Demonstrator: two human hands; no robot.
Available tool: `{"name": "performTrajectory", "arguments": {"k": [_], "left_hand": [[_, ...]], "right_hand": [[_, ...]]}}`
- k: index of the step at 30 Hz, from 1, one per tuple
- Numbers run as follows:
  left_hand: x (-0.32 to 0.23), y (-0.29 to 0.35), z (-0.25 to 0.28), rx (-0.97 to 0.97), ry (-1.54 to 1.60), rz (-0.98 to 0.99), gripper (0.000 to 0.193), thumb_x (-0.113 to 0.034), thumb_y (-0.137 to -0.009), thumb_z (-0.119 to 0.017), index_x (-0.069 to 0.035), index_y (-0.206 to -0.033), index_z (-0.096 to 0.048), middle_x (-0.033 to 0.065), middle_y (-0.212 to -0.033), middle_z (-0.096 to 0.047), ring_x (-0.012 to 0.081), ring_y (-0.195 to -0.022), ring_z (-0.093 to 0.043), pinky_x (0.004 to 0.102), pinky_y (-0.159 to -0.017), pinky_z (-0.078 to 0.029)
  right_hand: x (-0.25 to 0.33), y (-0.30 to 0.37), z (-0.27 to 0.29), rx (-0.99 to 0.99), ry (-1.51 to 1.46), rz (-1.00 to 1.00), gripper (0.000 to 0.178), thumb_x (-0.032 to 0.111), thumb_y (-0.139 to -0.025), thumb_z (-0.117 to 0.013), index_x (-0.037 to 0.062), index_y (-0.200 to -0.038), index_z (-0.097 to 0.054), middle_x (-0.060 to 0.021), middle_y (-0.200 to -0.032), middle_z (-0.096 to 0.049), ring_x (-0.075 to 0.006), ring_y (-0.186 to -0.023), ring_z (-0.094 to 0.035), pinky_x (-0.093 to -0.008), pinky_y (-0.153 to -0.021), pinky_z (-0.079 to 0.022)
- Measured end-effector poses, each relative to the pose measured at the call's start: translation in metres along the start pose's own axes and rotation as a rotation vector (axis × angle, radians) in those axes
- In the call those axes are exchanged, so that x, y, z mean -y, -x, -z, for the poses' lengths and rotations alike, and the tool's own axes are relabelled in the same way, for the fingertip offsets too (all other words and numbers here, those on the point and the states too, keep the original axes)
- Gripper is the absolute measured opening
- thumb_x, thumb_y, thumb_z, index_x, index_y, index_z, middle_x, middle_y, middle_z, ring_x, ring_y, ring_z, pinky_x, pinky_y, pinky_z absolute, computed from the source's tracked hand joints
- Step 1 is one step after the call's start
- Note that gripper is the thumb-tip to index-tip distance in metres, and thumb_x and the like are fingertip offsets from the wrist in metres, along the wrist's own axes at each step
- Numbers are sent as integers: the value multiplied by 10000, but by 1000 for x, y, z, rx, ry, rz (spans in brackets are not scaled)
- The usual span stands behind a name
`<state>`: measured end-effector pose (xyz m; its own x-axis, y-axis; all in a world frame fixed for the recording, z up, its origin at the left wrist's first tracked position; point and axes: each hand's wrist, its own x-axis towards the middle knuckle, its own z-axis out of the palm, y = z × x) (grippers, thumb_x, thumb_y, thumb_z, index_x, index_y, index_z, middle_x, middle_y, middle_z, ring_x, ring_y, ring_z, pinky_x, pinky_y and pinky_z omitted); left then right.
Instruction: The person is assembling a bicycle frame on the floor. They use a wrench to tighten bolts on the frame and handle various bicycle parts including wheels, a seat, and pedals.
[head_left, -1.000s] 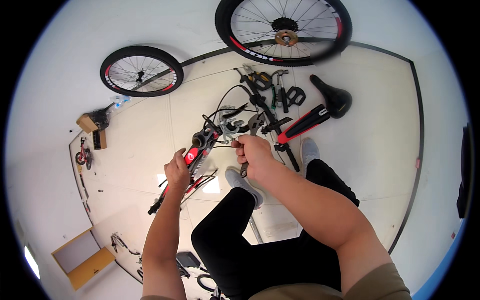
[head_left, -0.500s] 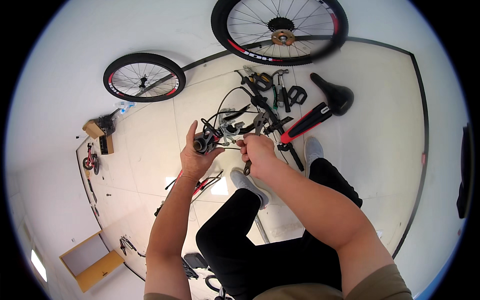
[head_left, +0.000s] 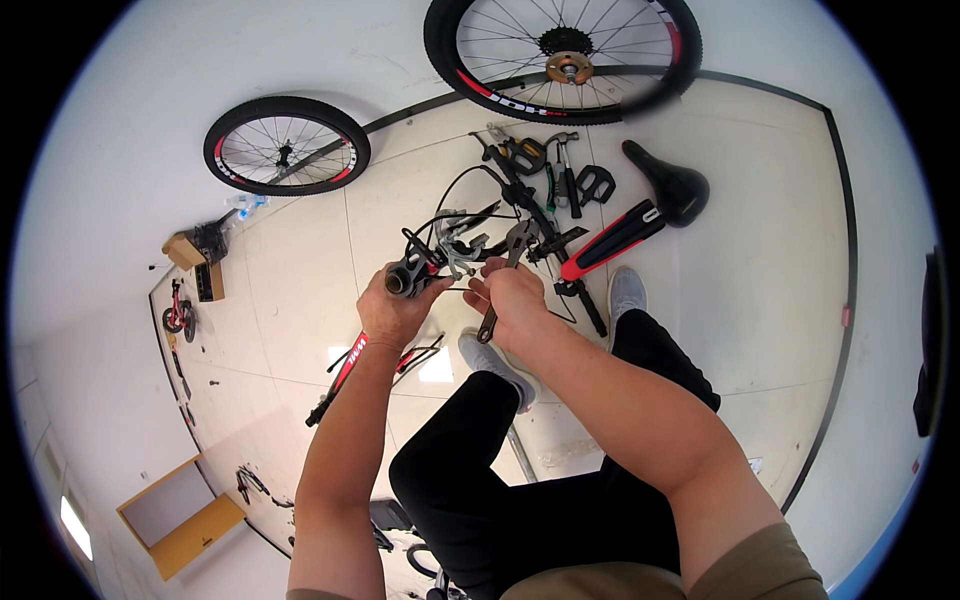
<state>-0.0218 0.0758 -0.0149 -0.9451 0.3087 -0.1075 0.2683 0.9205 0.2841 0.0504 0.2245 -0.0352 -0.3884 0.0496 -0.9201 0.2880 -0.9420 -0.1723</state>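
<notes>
My left hand [head_left: 393,312] is wrapped round the near end of a bicycle tube [head_left: 402,278] with a hollow, grey-rimmed mouth facing up; its thumb stretches right. Silver brake arms [head_left: 459,240] stand just beyond that thumb, with black cables looping round them. A dark adjustable wrench [head_left: 519,240] is in my closed right hand [head_left: 514,297], its jaw up and its handle end showing below the fingers. My right fingertips are close to the lower brake arm; I cannot tell whether they touch it. Black handlebars [head_left: 540,222] lie just beyond the wrench.
On the floor lie pedals [head_left: 597,185], a hammer [head_left: 568,170], and a saddle [head_left: 682,195] on its post. A large wheel [head_left: 610,105] and a smaller-looking wheel [head_left: 290,187] lean at the wall. Red bicycle tubing [head_left: 350,368] is beside my left forearm; cardboard boxes [head_left: 210,283] stand left.
My left hand's raised, spread fingers have folded down round the tube. My right fingers have shifted slightly on the wrench, with fingertips spreading toward the brake arm. The wrench has dropped slightly.
</notes>
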Motion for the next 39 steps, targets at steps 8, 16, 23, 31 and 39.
{"name": "performTrajectory", "arguments": {"k": [8, 16, 23, 31, 39], "left_hand": [[3, 1, -3, -38, -54, -5, 576, -597, -644, -842, -81, -832, -669, 97, -768, -692, 307, -703, -681, 407, -643, -548], [4, -1, -6, -59, -77, 20, 549, -589, -674, -827, -86, -820, -662, 103, -748, -679, 313, -713, -675, 416, -640, -540], [6, 2, -7, -108, -6, -92, 537, -484, -654, -879, -97, -965, -674, 82, -778, -684, 293, -720, -677, 398, -649, -546], [6, 1, -6, -95, -20, -125, 546, -452, -646, -888, -107, -1014, -678, 78, -820, -693, 290, -744, -675, 399, -662, -545], [1, 2, -2, -100, -30, -99, 502, -476, -669, -867, -107, -962, -694, 63, -779, -695, 283, -734, -670, 397, -663, -543]], "right_hand": [[-2, 2, 0, 131, -50, 6, 218, 33, -926, -459, 53, -1116, -562, -79, -1086, -581, -194, -923, -595, -325, -767, -557], [-4, 2, 0, 82, 27, 27, 267, 41, -933, -460, 54, -1175, -572, -70, -1117, -565, -183, -922, -582, -326, -776, -548], [-3, 3, -1, 59, 40, 15, 243, 61, -944, -464, 59, -1149, -594, -60, -1072, -584, -170, -907, -585, -323, -755, -547], [5, 8, -2, 30, 63, 41, 253, -19, -877, -454, 66, -1042, -626, -40, -949, -624, -149, -775, -594, -301, -625, -508], [15, -5, -2, 2, 204, 221, 76, 61, -789, -611, 24, -817, -670, -19, -784, -610, -125, -696, -517, -299, -627, -410]]}}
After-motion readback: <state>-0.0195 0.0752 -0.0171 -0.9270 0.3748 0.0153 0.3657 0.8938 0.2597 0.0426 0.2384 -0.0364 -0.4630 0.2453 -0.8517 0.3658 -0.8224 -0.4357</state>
